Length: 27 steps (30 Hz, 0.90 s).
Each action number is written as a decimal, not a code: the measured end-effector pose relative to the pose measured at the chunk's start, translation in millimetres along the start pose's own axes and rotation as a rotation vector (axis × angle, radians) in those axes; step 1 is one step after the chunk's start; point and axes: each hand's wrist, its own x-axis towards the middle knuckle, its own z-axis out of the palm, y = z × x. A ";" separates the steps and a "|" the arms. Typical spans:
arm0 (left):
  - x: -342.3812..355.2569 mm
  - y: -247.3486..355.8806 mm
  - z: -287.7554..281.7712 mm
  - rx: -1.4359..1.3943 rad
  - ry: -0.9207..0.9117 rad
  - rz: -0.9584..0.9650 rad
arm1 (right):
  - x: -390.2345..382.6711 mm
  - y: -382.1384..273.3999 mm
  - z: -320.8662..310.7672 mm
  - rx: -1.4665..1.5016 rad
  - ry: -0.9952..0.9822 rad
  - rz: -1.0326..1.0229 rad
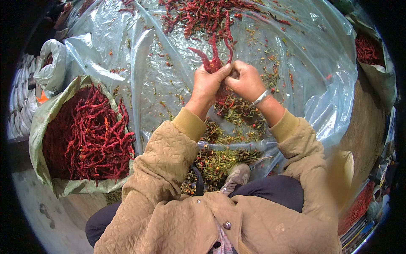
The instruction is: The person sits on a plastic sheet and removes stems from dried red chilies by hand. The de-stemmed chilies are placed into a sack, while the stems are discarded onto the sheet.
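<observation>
Several dried red chilies are gripped in my left hand, its thumb pressed across them and their tips pointing away from me. My right hand, with a silver bracelet at the wrist, is closed in a pinch right against the left thumb. What its fingertips hold is hidden behind the curled fingers. Beyond both hands a pile of dried red chilies lies on a clear plastic sheet. Below the hands, a heap of green stems and chili scraps covers part of the sheet.
An open pale sack full of red chilies stands to my left, with a smaller white sack behind it. At the far right is another sack holding red chilies. More stem scraps lie beside my shoe.
</observation>
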 end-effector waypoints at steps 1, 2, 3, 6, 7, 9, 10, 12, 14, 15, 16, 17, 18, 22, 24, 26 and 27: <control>-1.5 -0.3 -2.9 -0.001 -0.017 -0.030 | -4.0 7.7 2.7 0.084 -0.050 0.001; -3.4 -0.4 -7.3 -0.003 -0.031 -0.060 | -8.6 8.0 3.6 0.168 -0.102 0.002; -4.6 0.4 -11.2 0.036 -0.037 -0.091 | -11.7 7.6 -3.3 0.182 -0.118 0.009; -11.5 3.7 -13.2 0.249 -0.077 -0.070 | -11.9 5.9 -23.0 0.172 0.068 -0.061; -14.1 4.7 -12.7 0.262 -0.076 -0.138 | -8.6 3.6 -25.2 0.110 0.075 -0.153; -22.0 6.7 -4.5 0.345 -0.071 -0.066 | -4.6 2.0 -23.2 -0.021 0.008 -0.251; -26.7 7.1 -1.7 0.387 -0.068 -0.029 | -5.3 4.2 -20.8 -0.092 -0.071 -0.254; -31.7 8.2 -1.3 0.410 -0.058 -0.012 | -6.7 6.6 -18.4 0.034 -0.132 -0.182; -34.6 2.0 -4.2 0.437 -0.064 0.031 | -11.9 8.3 -17.2 0.095 -0.184 -0.124; -36.8 5.3 -3.9 0.479 -0.034 -0.062 | -13.9 3.7 -19.8 -0.028 -0.185 -0.223; -35.6 2.8 -4.8 0.476 -0.050 -0.046 | -12.6 5.0 -18.8 -0.064 -0.182 -0.251; -34.6 -0.4 -5.4 0.473 -0.066 -0.032 | -11.0 7.2 -17.0 -0.101 -0.180 -0.278; -34.7 -2.6 -5.5 0.470 -0.083 -0.019 | -11.0 8.7 -16.3 -0.138 -0.177 -0.304; -39.5 -4.6 -0.1 0.285 -0.181 0.037 | -19.2 29.8 -11.5 0.573 -0.213 0.160; -46.0 -0.2 4.5 0.242 -0.254 0.034 | -18.0 34.8 -16.2 0.999 -0.201 0.275; -47.2 -1.6 0.9 0.174 -0.216 -0.008 | -20.8 29.8 -26.3 1.185 -0.166 0.301; -47.7 -0.3 -2.4 0.142 -0.193 -0.027 | -19.6 31.4 -38.9 1.130 -0.283 0.225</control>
